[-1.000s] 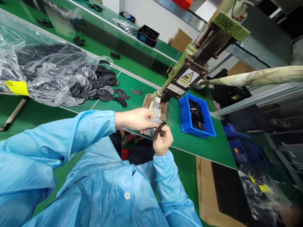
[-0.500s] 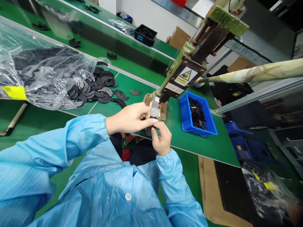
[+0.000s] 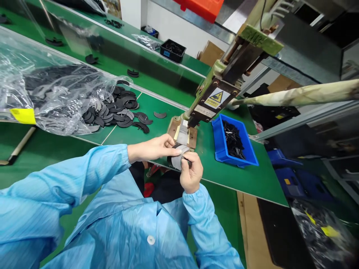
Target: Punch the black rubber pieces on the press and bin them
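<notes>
Both hands meet at the near edge of the green counter, just in front of the press. The left hand and right hand each close their fingers on 1 curved grey piece. A blue bin sits right of the press; loose black pieces spill from a plastic bag.

Factory assembly line / workshop. Long green-topped bench w/ a green metal hand press bearing a yellow warning label, standing near the bench's front edge. Blue plastic bin of small black parts just right of it. Clear plastic bag spilling flat black crescent-shaped parts at bench's left. Worker in light-blue antistatic smock. More green benches behind, cardboard boxes at the wall.
</notes>
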`<state>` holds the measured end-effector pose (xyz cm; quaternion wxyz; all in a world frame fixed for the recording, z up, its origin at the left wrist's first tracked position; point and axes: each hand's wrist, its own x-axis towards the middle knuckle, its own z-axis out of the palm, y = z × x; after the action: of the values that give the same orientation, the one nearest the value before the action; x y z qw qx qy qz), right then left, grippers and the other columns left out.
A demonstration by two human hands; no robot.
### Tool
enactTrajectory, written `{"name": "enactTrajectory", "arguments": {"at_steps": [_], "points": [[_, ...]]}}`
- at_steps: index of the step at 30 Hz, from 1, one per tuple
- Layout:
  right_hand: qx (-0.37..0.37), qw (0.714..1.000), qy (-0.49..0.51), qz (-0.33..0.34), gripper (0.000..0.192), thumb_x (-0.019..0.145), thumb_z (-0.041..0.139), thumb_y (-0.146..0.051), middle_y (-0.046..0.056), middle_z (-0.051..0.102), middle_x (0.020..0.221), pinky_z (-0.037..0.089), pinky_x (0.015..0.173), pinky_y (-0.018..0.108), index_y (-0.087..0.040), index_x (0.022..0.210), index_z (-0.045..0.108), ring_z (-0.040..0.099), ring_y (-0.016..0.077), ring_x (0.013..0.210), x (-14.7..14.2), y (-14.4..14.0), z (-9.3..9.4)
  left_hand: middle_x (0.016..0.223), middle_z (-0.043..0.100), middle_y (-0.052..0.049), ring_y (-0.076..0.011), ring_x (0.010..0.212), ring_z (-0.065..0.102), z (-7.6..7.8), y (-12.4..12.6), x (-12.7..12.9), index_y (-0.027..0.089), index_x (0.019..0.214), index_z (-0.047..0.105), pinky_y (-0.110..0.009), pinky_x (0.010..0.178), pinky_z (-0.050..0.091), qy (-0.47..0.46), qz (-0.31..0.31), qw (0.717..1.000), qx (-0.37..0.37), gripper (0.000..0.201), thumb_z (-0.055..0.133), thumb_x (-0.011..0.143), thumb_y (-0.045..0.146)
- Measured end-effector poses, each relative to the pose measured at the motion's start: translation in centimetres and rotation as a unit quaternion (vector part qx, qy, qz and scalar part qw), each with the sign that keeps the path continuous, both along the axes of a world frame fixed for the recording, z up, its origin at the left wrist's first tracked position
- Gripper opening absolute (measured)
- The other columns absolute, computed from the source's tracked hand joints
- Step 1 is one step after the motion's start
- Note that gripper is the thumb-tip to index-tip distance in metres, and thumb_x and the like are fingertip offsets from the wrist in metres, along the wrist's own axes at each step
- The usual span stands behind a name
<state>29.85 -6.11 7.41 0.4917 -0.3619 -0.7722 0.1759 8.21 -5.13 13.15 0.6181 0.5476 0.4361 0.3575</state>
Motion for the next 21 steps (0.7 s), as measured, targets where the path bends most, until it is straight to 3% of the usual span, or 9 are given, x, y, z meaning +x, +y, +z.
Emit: {"name": "enactTrajectory", "arguments": {"at_steps": [3, 6, 8, 11, 14, 17, 21], "points": [[-0.037, 0.999, -0.017, 0.006, 0.022, 0.101, 0.061, -0.033, 0.008, 0.074, 0.113, 0.062, 0.096, 0.042, -0.025, 0.12, 0.067, 0.073, 0.0219, 0.107, 0.3, 0.7, 0.0, 0.073, 0.061, 0.002, -0.0097, 0.057, 0.053, -0.4, 0.7, -0.9, 0.017, 0.097, 0.066, -0.021, 0.052, 0.041, -0.022, -0.045, 0.998, -0.033, 0.052, 0.079, 0.086, 0.065], [-0.06, 0.998, -0.014, -0.03, 0.037, 0.1, 0.063, -0.033, 0.011, 0.071, 0.127, 0.061, 0.105, 0.046, -0.024, 0.136, 0.061, 0.071, 0.0233, 0.118, 1.8, 1.6, -0.7, 0.066, 0.058, 0.002, -0.0076, 0.052, 0.05, -1.6, 3.6, -2.8, 0.016, 0.087, 0.063, -0.019, 0.047, 0.037, 0.008, 0.081, 0.996, -0.033, 0.045, 0.081, 0.089, 0.058], [-0.058, 0.996, -0.009, -0.069, 0.037, 0.099, 0.064, -0.032, 0.012, 0.07, 0.128, 0.06, 0.109, 0.05, -0.024, 0.135, 0.061, 0.069, 0.0246, 0.121, 3.4, 2.1, -1.7, 0.066, 0.059, 0.001, -0.0077, 0.053, 0.053, -2.5, 6.8, -4.4, 0.015, 0.087, 0.063, -0.018, 0.047, 0.039, 0.027, 0.178, 0.982, -0.063, 0.038, 0.081, 0.092, 0.049], [-0.047, 0.99, -0.002, -0.133, 0.032, 0.099, 0.064, -0.031, 0.013, 0.07, 0.124, 0.058, 0.109, 0.055, -0.023, 0.13, 0.064, 0.068, 0.0269, 0.12, 5.8, 2.7, -3.7, 0.065, 0.061, 0.0, -0.0086, 0.053, 0.055, -3.3, 13.0, -6.1, 0.015, 0.091, 0.063, -0.019, 0.051, 0.045, 0.028, 0.244, 0.962, -0.119, 0.026, 0.08, 0.095, 0.035], [-0.046, 0.983, 0.004, -0.175, 0.029, 0.1, 0.06, -0.03, 0.013, 0.07, 0.121, 0.062, 0.101, 0.053, -0.021, 0.127, 0.064, 0.07, 0.0261, 0.113, 7.0, 3.1, -5.3, 0.062, 0.06, -0.001, -0.0082, 0.051, 0.052, -2.7, 20.2, -6.3, 0.015, 0.086, 0.06, -0.021, 0.052, 0.044, 0.04, 0.29, 0.949, -0.116, 0.024, 0.076, 0.099, 0.028], [-0.051, 0.981, -0.004, -0.187, 0.026, 0.1, 0.06, -0.03, 0.012, 0.071, 0.118, 0.064, 0.096, 0.05, -0.022, 0.124, 0.066, 0.071, 0.0257, 0.11, 7.2, 3.4, -5.7, 0.065, 0.061, 0.0, -0.008, 0.054, 0.054, -1.5, 26.3, -5.6, 0.014, 0.088, 0.059, -0.022, 0.057, 0.047, 0.046, 0.32, 0.943, -0.082, 0.024, 0.07, 0.104, 0.029], [-0.056, 0.98, -0.017, -0.188, 0.022, 0.1, 0.06, -0.029, 0.012, 0.073, 0.115, 0.064, 0.094, 0.05, -0.024, 0.12, 0.067, 0.072, 0.0261, 0.108, 7.0, 3.4, -5.3, 0.072, 0.062, 0.0, -0.0104, 0.064, 0.061, -1.4, 30.3, -5.4, 0.014, 0.091, 0.057, -0.026, 0.067, 0.053, 0.07, 0.354, 0.931, -0.062, 0.022, 0.073, 0.101, 0.024]]}}
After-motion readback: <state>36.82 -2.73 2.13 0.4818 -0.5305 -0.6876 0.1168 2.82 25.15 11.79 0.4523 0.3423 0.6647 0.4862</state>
